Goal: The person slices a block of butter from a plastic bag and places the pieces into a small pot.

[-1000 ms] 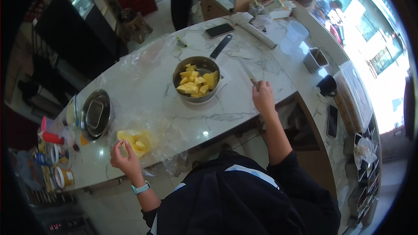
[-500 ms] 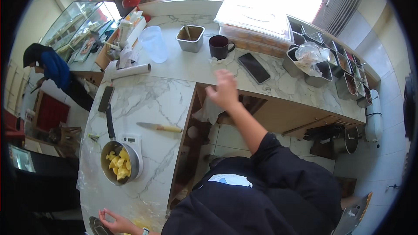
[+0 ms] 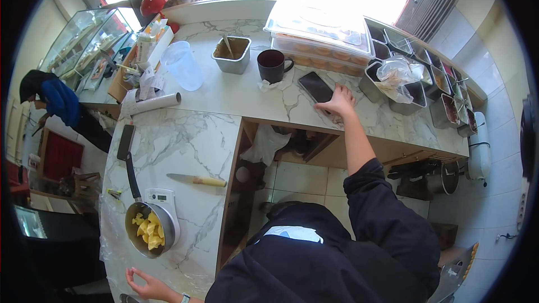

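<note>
My right hand [image 3: 338, 102] reaches across the counter and closes over the near end of a dark smartphone [image 3: 315, 87], thumb on one side and fingers on the other. The phone lies on the marble-patterned counter, its near part hidden by the hand. My left hand [image 3: 148, 285], palm up with loosely curled fingers, hovers at the near left edge and holds nothing visible. Ahead of it a saucepan [image 3: 130, 235] with yellow chunks sits on a white kitchen scale [image 3: 163, 197]. A knife [image 3: 196, 180] with a pale handle lies to their right.
Around the phone stand a dark mug [image 3: 272, 67], a metal container with a spoon [image 3: 232, 59], stacked clear boxes [image 3: 320, 50] and metal bins [image 3: 409, 101]. A translucent jug [image 3: 182, 68] and a paper roll [image 3: 157, 102] are farther left. A person in blue [image 3: 59, 98] works at far left.
My right hand has moved right from near the mug onto the smartphone. The view has shifted slightly. My left hand keeps much the same pose.
</note>
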A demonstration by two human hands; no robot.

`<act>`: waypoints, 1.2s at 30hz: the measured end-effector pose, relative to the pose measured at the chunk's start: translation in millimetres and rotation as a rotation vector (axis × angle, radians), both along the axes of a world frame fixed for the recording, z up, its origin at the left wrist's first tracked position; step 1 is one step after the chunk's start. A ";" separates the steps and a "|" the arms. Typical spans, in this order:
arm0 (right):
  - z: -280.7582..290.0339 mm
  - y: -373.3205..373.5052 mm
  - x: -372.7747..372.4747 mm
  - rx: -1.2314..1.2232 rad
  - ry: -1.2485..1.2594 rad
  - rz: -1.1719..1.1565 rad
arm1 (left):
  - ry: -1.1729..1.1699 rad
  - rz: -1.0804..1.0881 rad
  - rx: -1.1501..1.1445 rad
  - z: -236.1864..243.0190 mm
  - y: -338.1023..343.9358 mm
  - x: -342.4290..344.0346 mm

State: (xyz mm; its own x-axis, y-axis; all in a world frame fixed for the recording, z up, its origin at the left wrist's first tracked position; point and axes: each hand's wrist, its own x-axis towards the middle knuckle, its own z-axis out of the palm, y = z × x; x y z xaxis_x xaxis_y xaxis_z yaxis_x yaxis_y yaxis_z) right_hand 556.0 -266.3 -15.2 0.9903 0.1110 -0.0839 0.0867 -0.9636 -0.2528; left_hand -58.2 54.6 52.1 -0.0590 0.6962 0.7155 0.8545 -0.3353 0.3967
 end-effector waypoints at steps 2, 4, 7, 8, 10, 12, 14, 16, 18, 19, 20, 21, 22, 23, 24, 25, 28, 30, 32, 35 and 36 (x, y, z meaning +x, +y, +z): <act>-6.1 3.3 5.3 0.035 0.070 -0.004 | 0.016 0.005 -0.003 -1.0 -0.1 -5.0; -13.2 3.2 11.3 0.094 0.053 0.004 | 0.013 0.023 0.004 -1.4 -1.6 -11.0; -35.0 4.7 5.7 0.254 -0.100 -0.002 | 0.006 0.053 0.003 -0.3 -8.5 -23.4; -40.5 3.3 1.8 0.350 -0.241 -0.027 | 0.003 0.060 0.003 -1.2 -9.4 -25.5; -47.8 2.6 -2.2 0.432 -0.402 -0.049 | -0.004 0.057 0.010 -2.8 -9.8 -30.9; -52.9 3.0 -4.1 0.514 -0.562 -0.074 | 0.004 0.045 0.026 -3.4 -10.1 -37.8; -53.7 5.1 -2.3 0.652 -0.717 -0.103 | 0.009 0.031 0.043 -4.2 -11.8 -40.0; -54.4 3.5 0.8 0.651 -0.708 -0.110 | 0.008 0.042 0.036 -3.0 -14.6 -38.0; -54.6 -0.1 6.5 0.648 -0.701 -0.120 | -0.008 0.053 0.017 -2.2 -18.9 -29.1; -55.8 -0.2 7.8 0.632 -0.692 -0.139 | -0.018 0.068 -0.001 -0.5 -21.2 -26.3; -56.0 -0.3 10.5 0.617 -0.683 -0.156 | -0.019 0.073 -0.002 0.2 -22.3 -24.8; -55.1 0.7 15.0 0.619 -0.682 -0.148 | -0.038 0.082 -0.007 1.1 -23.9 -22.9; -56.6 8.2 17.6 0.554 -0.653 -0.183 | -0.054 0.105 -0.011 2.4 -27.8 -27.8; -57.2 17.4 20.4 0.490 -0.623 -0.210 | -0.053 0.133 -0.010 2.7 -28.5 -33.5; -55.5 19.3 21.0 0.433 -0.575 -0.205 | -0.031 0.098 0.030 1.6 -26.3 -40.2; -54.0 15.7 27.4 0.379 -0.536 -0.182 | -0.017 0.079 0.066 -3.2 -27.1 -46.7; -62.4 11.7 49.8 0.298 -0.373 -0.153 | 0.000 0.082 0.127 5.9 -38.2 -48.4; -76.2 1.6 53.3 0.321 -0.390 -0.116 | 0.031 0.162 0.141 15.5 -49.6 -52.3; -66.4 -7.4 41.7 0.258 -0.228 0.018 | 0.063 0.264 0.152 24.8 -63.4 -58.6; -71.6 -31.7 59.7 0.135 -0.082 0.057 | 0.087 0.437 0.178 27.3 -85.6 -78.5; -65.5 -31.1 67.7 0.051 0.017 0.078 | 0.102 0.517 0.172 26.3 -98.6 -90.0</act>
State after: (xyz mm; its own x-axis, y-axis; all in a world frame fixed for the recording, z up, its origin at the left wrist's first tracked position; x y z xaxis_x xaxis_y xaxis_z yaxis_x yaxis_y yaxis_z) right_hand 623.7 -297.4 -80.6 0.9770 0.1920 -0.0930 0.1558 -0.9400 -0.3037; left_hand -148.2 -43.9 78.4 -0.2861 0.4678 0.8362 0.9563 0.0851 0.2796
